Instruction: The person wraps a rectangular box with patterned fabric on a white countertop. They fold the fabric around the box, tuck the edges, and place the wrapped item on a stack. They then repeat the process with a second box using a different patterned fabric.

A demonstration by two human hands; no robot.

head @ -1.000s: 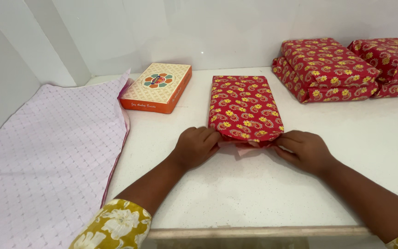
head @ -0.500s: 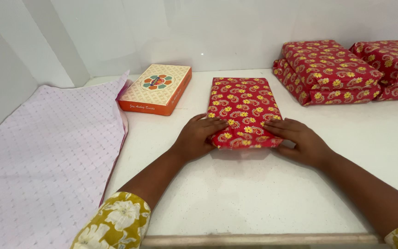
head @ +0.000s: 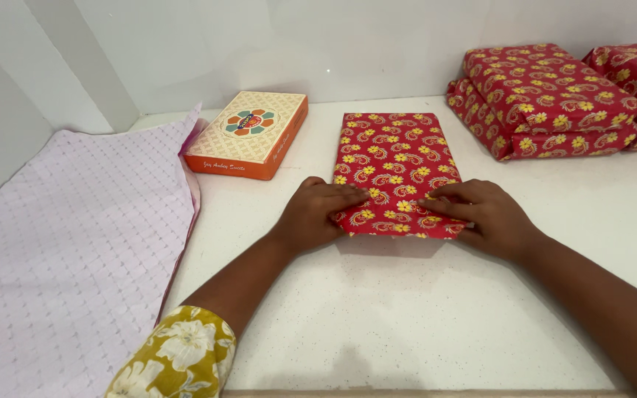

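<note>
- Yellow floral sleeve (head: pixel 175 361) at the near edge of the white desk (head: pixel 377 324); from my remote seat I see both forearms reach forward from it.
- Left hand (head: pixel 317 214) lies flat on the near left corner of the red paisley-wrapped box (head: pixel 396 173), its fingers (head: pixel 348 197) held together and pressing the folded paper down, not pinching it.
- Right hand (head: pixel 484 215) mirrors it on the near right corner, fingers (head: pixel 444 199) extended, close together and laid over the paper edge.
- Wrapped box rests flat at the desk's centre, its long side running away from me, well apart from the other things.
- Risk, as I judge it: the near-end fold looks held by pressure alone, so lifting either hand could let the flap spring open; uneven pushing could slide the box or crease the paper.
- Lilac patterned sheet (head: pixel 68 250) spreads over the left of the desk.
- Orange cardboard box (head: pixel 248 136) sits beyond it, near the sheet's far corner.
- Stack of red wrapped parcels (head: pixel 547 99) waits far right by the wall.
</note>
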